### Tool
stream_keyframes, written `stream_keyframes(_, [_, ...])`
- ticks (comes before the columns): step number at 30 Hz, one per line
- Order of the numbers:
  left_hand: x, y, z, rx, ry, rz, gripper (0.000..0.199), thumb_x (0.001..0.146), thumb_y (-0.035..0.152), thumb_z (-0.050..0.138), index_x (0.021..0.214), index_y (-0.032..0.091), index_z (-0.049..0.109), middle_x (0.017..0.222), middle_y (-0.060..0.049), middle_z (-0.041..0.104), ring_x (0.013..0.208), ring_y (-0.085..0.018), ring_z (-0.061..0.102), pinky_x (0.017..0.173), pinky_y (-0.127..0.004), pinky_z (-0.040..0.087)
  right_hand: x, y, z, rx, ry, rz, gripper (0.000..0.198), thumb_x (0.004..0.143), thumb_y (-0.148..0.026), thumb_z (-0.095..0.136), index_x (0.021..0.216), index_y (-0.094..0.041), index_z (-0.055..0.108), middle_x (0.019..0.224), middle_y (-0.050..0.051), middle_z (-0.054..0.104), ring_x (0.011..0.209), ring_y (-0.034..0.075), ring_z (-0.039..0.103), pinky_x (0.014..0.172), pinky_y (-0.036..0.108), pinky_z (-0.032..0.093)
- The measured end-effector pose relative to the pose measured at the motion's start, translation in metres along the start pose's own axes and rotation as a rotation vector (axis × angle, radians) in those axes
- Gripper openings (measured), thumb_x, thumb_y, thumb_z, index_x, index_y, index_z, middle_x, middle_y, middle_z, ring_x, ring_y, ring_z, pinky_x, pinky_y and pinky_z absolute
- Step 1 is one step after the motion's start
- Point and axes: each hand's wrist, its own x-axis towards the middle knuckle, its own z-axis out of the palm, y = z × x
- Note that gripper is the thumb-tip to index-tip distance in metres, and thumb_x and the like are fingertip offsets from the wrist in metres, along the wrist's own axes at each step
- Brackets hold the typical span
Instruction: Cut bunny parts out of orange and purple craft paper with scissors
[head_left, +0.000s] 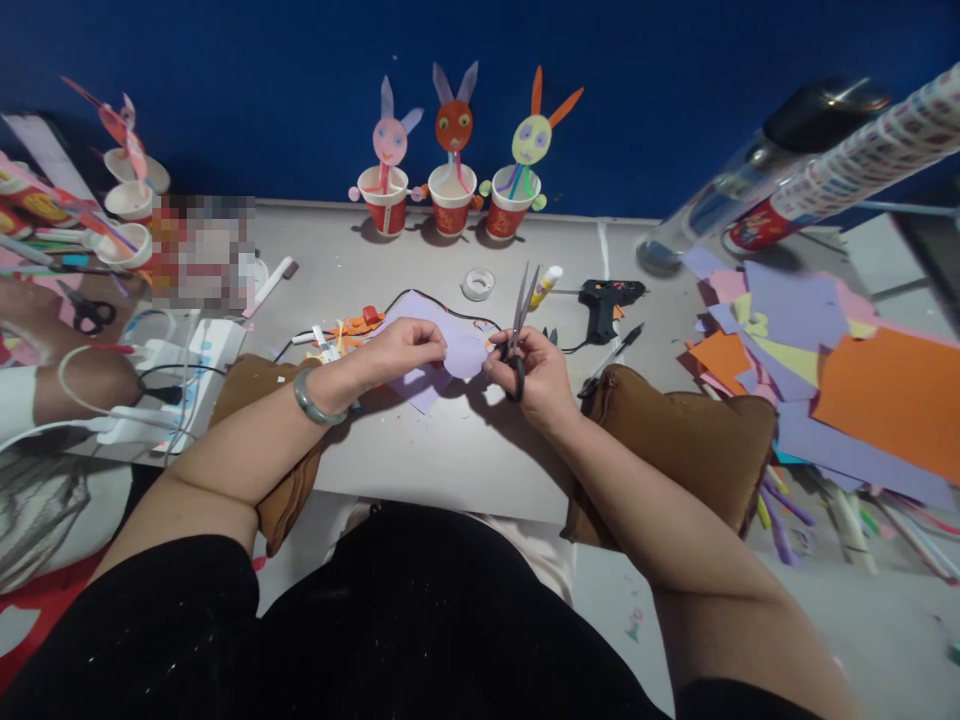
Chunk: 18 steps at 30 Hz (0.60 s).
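Observation:
A small purple paper piece [463, 356] with a rounded edge is stretched between my hands above the table. My left hand [409, 350] pinches its left side between thumb and fingers. At its right edge are the fingertips of my right hand [534, 370], which also holds a pair of scissors [522, 325], blades pointing up and away from me. Whether those fingertips grip the paper too is hard to tell. Beneath my hands lies a larger purple sheet [412, 310], partly hidden, beside orange and yellow scraps [352, 328].
Three rabbit-faced paper cups [450, 205] stand along the blue wall. Nearby are a tape roll [478, 284], a glue stick [546, 286] and a black glue gun [602, 305]. Brown cushions [675, 440] flank me. Coloured paper [885, 390] piles up right; another person's arm [82, 385] rests left by a power strip [202, 380].

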Motion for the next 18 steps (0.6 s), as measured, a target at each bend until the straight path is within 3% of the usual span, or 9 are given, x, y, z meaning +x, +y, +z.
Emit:
stream_keyframes(2, [0.0,0.0016,0.0003,-0.011,-0.035,-0.021,0.006,0.071,0.012,0.069,0.075,0.014,0.065,0.066,0.002,0.064,0.062,-0.008,0.056,0.062,-0.023,0.041,-0.0004,-0.0007,0.0003,-0.008,-0.019,0.001,0.035,0.063,-0.022,0.085,0.092,-0.025,0.065,0.07,-0.005,0.068,0.061,0.011,0.059,0.061,0.026,0.052])
stream_keyframes(7, [-0.0008,0.005,0.0017,-0.146,-0.14,-0.033,0.034,0.063,0.012,0.078,0.094,0.013,0.065,0.074,0.001,0.069,0.069,-0.01,0.063,0.068,-0.024,0.048,-0.0004,-0.0013,0.0007,-0.01,-0.069,-0.013,0.034,0.065,-0.024,0.084,0.092,-0.024,0.064,0.069,-0.006,0.067,0.061,0.011,0.058,0.062,0.026,0.051])
stream_keyframes(10, [-0.0027,0.0055,0.002,-0.105,-0.138,-0.005,0.019,0.069,0.019,0.079,0.079,0.013,0.064,0.068,0.002,0.065,0.062,-0.007,0.058,0.063,-0.022,0.043,-0.0004,-0.0019,0.0007,-0.016,-0.066,-0.019,0.033,0.065,-0.024,0.084,0.092,-0.024,0.064,0.069,-0.005,0.067,0.061,0.011,0.058,0.062,0.027,0.051])
stream_keyframes(13, [-0.0042,0.0044,0.001,-0.01,-0.105,0.008,0.017,0.076,0.022,0.077,0.069,0.013,0.063,0.06,0.004,0.06,0.056,-0.005,0.051,0.057,-0.021,0.037,-0.0015,-0.0035,0.001,-0.019,-0.058,-0.018,0.033,0.066,-0.023,0.083,0.093,-0.025,0.064,0.07,-0.005,0.067,0.061,0.011,0.058,0.063,0.027,0.051])
stream_keyframes(18, [-0.0055,0.0041,-0.0001,0.054,-0.221,-0.027,0.017,0.081,0.022,0.074,0.069,0.013,0.067,0.065,-0.001,0.069,0.06,-0.007,0.058,0.059,-0.021,0.041,-0.0032,-0.0048,0.0015,-0.004,-0.035,-0.021,0.032,0.067,-0.022,0.082,0.093,-0.024,0.063,0.07,-0.005,0.067,0.059,0.01,0.056,0.061,0.027,0.049])
